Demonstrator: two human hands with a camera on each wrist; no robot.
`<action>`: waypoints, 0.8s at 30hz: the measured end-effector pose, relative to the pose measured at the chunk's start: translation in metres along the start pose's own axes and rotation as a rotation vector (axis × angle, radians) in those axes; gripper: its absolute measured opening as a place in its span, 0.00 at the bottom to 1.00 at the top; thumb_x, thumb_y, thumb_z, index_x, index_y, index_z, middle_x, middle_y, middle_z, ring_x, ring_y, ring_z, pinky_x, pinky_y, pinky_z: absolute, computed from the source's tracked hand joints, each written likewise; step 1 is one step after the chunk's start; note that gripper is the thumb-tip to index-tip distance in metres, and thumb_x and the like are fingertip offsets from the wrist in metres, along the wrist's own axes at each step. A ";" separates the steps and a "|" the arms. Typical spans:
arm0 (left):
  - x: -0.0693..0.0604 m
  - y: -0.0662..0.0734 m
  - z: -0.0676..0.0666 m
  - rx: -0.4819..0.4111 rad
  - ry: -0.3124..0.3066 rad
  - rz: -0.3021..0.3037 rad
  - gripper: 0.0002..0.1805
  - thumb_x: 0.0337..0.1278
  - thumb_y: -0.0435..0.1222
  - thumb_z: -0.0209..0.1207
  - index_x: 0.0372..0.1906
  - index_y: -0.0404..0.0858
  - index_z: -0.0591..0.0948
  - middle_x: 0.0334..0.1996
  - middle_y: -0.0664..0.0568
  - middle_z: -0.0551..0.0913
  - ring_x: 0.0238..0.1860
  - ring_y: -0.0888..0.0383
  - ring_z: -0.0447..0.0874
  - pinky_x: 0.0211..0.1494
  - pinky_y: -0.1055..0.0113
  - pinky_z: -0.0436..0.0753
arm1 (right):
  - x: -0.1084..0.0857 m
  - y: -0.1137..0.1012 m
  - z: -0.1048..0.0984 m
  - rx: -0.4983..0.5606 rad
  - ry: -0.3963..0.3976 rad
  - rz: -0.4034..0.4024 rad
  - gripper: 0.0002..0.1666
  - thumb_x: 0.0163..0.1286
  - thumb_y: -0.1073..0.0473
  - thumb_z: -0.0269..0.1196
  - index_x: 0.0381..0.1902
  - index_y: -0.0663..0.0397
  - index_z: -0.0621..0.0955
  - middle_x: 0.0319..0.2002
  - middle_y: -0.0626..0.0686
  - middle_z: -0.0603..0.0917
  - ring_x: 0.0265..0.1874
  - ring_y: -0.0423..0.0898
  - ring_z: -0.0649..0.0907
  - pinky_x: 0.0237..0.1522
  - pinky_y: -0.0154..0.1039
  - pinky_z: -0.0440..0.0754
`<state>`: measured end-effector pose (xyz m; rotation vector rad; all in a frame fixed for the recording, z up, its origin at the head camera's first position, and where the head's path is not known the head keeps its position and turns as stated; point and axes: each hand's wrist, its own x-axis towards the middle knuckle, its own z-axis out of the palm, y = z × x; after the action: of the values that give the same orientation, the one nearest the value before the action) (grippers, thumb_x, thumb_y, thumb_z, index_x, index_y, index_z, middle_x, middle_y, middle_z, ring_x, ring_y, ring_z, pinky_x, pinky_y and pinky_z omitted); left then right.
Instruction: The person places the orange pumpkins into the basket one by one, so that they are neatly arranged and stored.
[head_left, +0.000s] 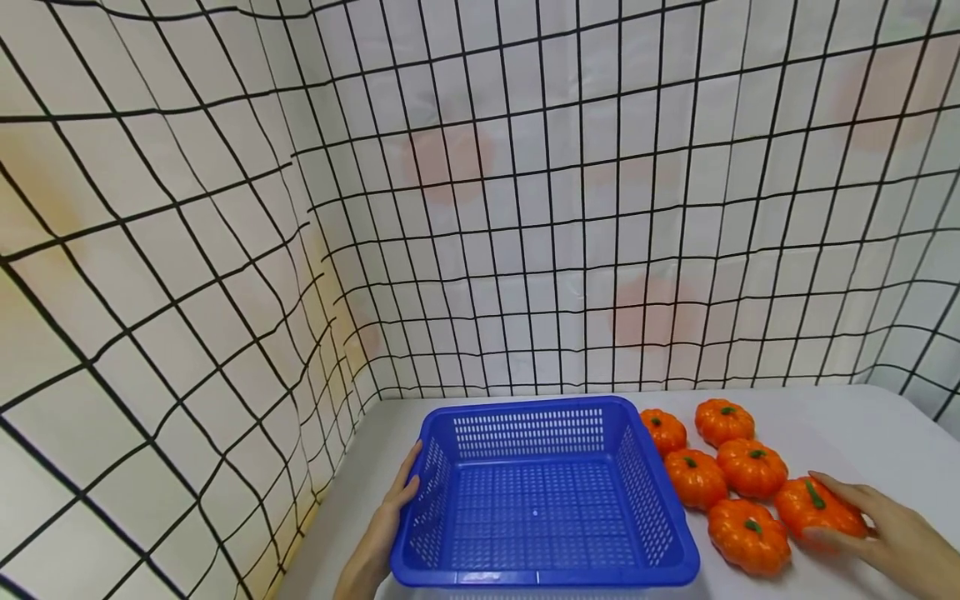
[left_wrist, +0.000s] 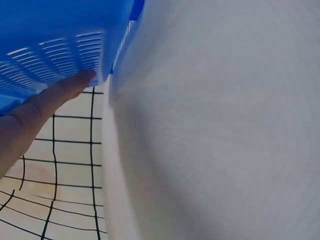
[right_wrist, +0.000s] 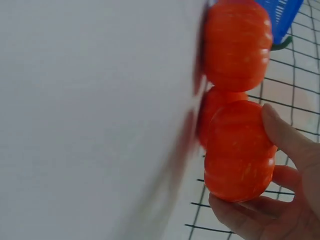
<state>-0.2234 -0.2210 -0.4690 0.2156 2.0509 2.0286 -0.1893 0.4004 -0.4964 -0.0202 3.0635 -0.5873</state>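
The head view looks forward and down; 2 close wrist views share the basket [head_left: 540,521].

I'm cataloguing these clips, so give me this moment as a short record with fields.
Container: blue perforated plastic basket, on a white table
Left hand: touches the basket's left side
Right hand: grips an orange pumpkin with a green stem
Other pumpkins: five, right of the basket
Backdrop: white, with black grid lines

Pale walls [head_left: 570,92] bearing a black grid [head_left: 93,363] and faint reddish blotches [head_left: 450,162] surround a white table [head_left: 825,425].
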 end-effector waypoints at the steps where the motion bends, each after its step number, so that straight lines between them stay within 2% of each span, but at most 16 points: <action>1: 0.000 0.000 0.000 0.000 0.003 -0.003 0.34 0.84 0.51 0.36 0.85 0.61 0.39 0.85 0.41 0.28 0.83 0.30 0.31 0.78 0.35 0.51 | 0.000 -0.002 -0.003 0.002 0.014 -0.003 0.55 0.66 0.34 0.68 0.68 0.78 0.68 0.53 0.84 0.74 0.48 0.77 0.78 0.43 0.65 0.83; 4: -0.001 0.000 0.002 0.000 0.014 -0.013 0.35 0.83 0.51 0.36 0.85 0.60 0.39 0.85 0.40 0.28 0.83 0.29 0.30 0.78 0.30 0.46 | 0.002 -0.014 -0.013 0.026 0.037 -0.020 0.55 0.67 0.35 0.68 0.70 0.77 0.66 0.55 0.84 0.73 0.49 0.77 0.78 0.41 0.63 0.85; 9: -0.002 -0.001 0.002 -0.002 0.022 -0.005 0.34 0.83 0.51 0.36 0.85 0.60 0.40 0.85 0.41 0.29 0.83 0.29 0.28 0.78 0.27 0.40 | 0.010 -0.045 -0.031 0.098 0.111 -0.140 0.49 0.70 0.42 0.68 0.73 0.72 0.67 0.61 0.81 0.73 0.55 0.78 0.76 0.42 0.63 0.86; 11: -0.002 -0.001 0.002 -0.006 0.022 0.000 0.34 0.83 0.52 0.36 0.85 0.61 0.40 0.85 0.41 0.29 0.83 0.29 0.28 0.79 0.27 0.39 | 0.016 -0.058 -0.038 0.122 0.122 -0.182 0.47 0.70 0.43 0.69 0.74 0.68 0.68 0.63 0.79 0.73 0.56 0.76 0.77 0.42 0.59 0.87; 16: -0.001 -0.001 0.002 -0.007 0.027 0.001 0.34 0.83 0.52 0.36 0.85 0.61 0.41 0.85 0.41 0.30 0.83 0.29 0.27 0.78 0.26 0.37 | 0.032 -0.096 -0.054 0.198 0.059 -0.244 0.44 0.74 0.42 0.65 0.79 0.57 0.65 0.70 0.75 0.70 0.57 0.72 0.80 0.41 0.52 0.89; 21: 0.000 0.000 0.003 -0.001 0.031 0.001 0.34 0.83 0.52 0.36 0.85 0.61 0.41 0.85 0.41 0.29 0.82 0.28 0.25 0.78 0.25 0.35 | 0.047 -0.136 -0.065 0.238 0.036 -0.346 0.42 0.74 0.44 0.64 0.80 0.49 0.65 0.73 0.74 0.69 0.63 0.77 0.75 0.47 0.72 0.81; 24: 0.000 0.001 0.003 -0.001 0.036 0.005 0.34 0.83 0.51 0.36 0.85 0.61 0.41 0.85 0.42 0.29 0.83 0.29 0.25 0.78 0.26 0.35 | 0.058 -0.163 -0.068 0.288 -0.019 -0.382 0.42 0.74 0.44 0.64 0.80 0.46 0.65 0.74 0.72 0.68 0.56 0.71 0.81 0.43 0.64 0.85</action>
<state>-0.2227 -0.2184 -0.4682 0.1856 2.0726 2.0503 -0.2471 0.2735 -0.3740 -0.6101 2.9367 -1.0304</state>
